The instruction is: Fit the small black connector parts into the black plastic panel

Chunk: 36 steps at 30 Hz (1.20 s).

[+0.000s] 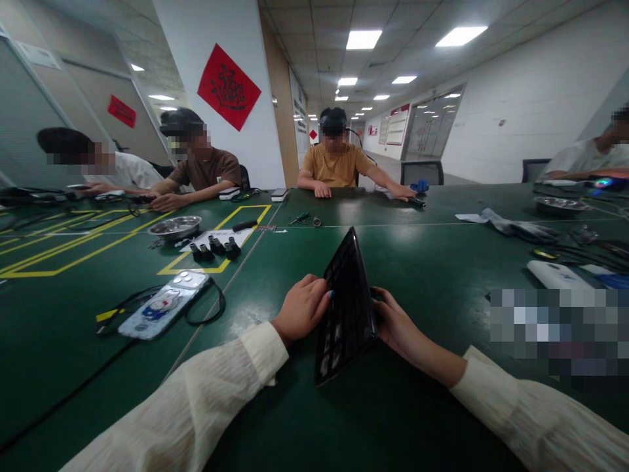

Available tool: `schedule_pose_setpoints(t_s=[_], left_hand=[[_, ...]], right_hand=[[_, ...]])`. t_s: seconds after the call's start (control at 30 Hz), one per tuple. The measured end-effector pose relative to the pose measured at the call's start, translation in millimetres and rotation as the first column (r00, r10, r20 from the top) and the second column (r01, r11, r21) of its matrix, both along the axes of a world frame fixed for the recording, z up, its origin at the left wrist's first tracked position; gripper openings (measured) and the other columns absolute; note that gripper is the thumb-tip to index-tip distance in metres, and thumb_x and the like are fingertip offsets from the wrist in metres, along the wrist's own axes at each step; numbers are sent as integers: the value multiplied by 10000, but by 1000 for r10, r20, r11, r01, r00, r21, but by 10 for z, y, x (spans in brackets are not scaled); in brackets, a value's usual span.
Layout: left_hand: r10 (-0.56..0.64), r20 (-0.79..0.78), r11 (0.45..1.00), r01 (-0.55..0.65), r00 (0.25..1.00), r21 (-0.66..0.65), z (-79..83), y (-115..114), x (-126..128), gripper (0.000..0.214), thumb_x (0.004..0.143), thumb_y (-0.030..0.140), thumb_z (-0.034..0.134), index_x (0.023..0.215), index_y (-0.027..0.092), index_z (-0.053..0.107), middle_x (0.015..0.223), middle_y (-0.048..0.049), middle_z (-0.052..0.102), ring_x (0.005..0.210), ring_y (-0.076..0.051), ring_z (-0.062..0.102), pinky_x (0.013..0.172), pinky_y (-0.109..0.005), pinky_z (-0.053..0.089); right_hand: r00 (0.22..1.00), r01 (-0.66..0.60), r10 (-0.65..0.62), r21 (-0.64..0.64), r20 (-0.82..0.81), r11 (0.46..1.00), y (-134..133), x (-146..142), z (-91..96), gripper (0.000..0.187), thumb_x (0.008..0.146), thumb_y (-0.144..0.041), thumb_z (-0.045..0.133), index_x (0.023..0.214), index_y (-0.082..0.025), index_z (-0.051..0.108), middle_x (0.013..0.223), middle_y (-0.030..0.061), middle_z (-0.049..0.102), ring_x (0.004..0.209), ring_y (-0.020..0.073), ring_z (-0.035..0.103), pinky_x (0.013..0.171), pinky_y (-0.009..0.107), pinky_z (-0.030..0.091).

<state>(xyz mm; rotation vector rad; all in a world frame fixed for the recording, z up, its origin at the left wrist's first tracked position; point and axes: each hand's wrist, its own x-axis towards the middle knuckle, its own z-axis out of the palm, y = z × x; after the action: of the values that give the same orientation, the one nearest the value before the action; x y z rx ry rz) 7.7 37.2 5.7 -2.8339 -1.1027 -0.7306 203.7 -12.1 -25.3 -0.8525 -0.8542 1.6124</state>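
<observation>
A thin black panel [346,321] stands tilted on edge in front of me, with faint rows of dark squares on the face I see. My left hand [302,308] is closed at its left edge, the thumb lying against that face; a small blue-green spot shows at the thumb's tip. From the other side my right hand [393,324] grips the right edge, its fingers partly hidden behind the panel. A small dark part sticks out by the right fingertips, too dim to name.
A phone in a patterned case [164,305] and a looped black cable [223,308] lie at left. Beyond are black knobbed parts [216,248], a metal bowl [175,227] and a green-handled tool [301,217]. Gloves [521,228] lie at right. Several people sit around the green table [265,419].
</observation>
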Motion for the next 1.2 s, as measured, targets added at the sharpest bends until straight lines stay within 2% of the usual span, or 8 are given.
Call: schedule_pose_setpoints(t_s=[0.3,0.53,0.63,0.73,0.87,1.07,1.2], left_hand=[[-54,-49,998,52,997,-40,-27,21,-27,289,895,257,198,741,178,430,684,-45,494,699,-182,452,658,-318,398],[-14,-123,997,23,992,77,-26,0,-30,201,848,219,268,758,164,439,686,-55,495,693,-189,450,624,-314,396],[-28,-190,988,57,981,147,8,18,-36,201,843,201,292,746,156,462,691,-59,514,737,-195,448,698,-325,407],[-57,-247,959,122,967,255,58,50,-62,190,840,213,341,751,146,495,725,-70,539,870,-222,437,808,-349,390],[-58,-294,928,160,954,335,108,67,-91,180,827,207,378,745,137,521,750,-80,544,926,-226,430,833,-334,392],[-82,-318,915,197,945,351,103,34,-78,233,841,222,345,731,132,530,744,-86,540,836,-210,462,783,-331,417],[-145,-288,933,228,947,277,96,40,-79,267,863,188,282,746,130,515,733,-85,544,783,-193,469,752,-315,423]], right_hand=[[1000,7,-7,0,8,1000,1,4,-16,298,764,-257,531,1023,-262,384,774,-18,591,446,96,556,423,239,413],[1000,-11,11,-8,10,1000,3,9,-3,317,758,-249,531,1034,-256,374,778,-9,599,444,102,554,387,231,384],[1000,7,-7,-12,-2,1000,-2,-6,15,307,750,-243,530,1016,-249,374,764,-12,600,434,97,542,386,231,375],[1000,26,-26,-25,-17,999,-5,-21,30,291,744,-230,524,997,-247,380,749,-18,598,428,94,533,401,237,379],[999,28,-29,-44,-24,999,-12,-13,50,272,737,-219,522,978,-248,399,733,-21,595,454,104,545,431,249,393],[1000,10,-11,-32,-22,999,-28,28,60,251,724,-249,525,955,-239,429,692,-20,598,509,130,567,459,261,403],[1000,-17,16,-18,-23,1000,-12,29,35,303,721,-252,526,999,-250,408,696,-21,605,476,131,557,423,257,376]])
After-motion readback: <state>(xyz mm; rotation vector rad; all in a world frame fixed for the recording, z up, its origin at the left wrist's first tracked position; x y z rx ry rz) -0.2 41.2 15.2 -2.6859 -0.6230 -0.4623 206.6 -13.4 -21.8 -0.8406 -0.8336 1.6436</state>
